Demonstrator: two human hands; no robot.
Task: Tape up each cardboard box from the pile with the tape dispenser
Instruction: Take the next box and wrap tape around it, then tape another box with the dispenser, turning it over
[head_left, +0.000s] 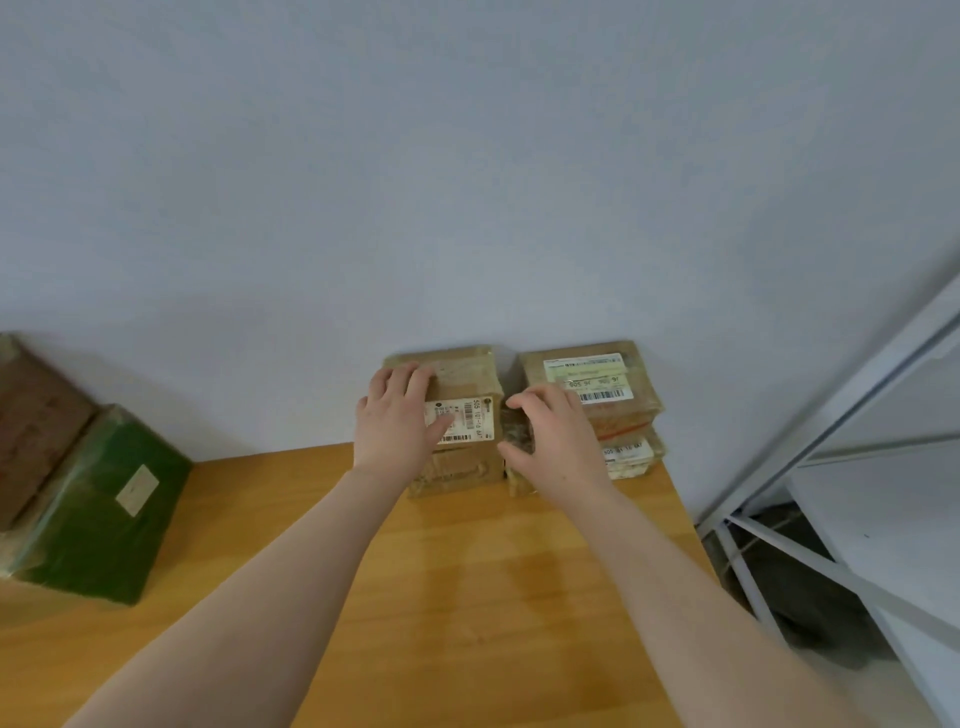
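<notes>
a small cardboard box (464, 372), wrapped in glossy tape and carrying a white barcode label (470, 422), sits on a wooden table (467, 582), its far side against a pale wall (467, 182). the person's left hand (400, 415) lies flat on top of the box, fingers straight, thumb across the label. the right hand (553, 439) is at the box's right edge, fingers curved down over crinkled wrapping; i cannot tell whether it grips anything.

just right of the box stand two more labelled boxes, the upper box (592, 376) stacked on the lower box (634, 456). well to the left of the box a green wrapped parcel (104, 514) rests on the table, with a brown parcel (36, 431) touching its far side. farther right of the box, past the table's edge, stands a white metal shelf frame (831, 457).
</notes>
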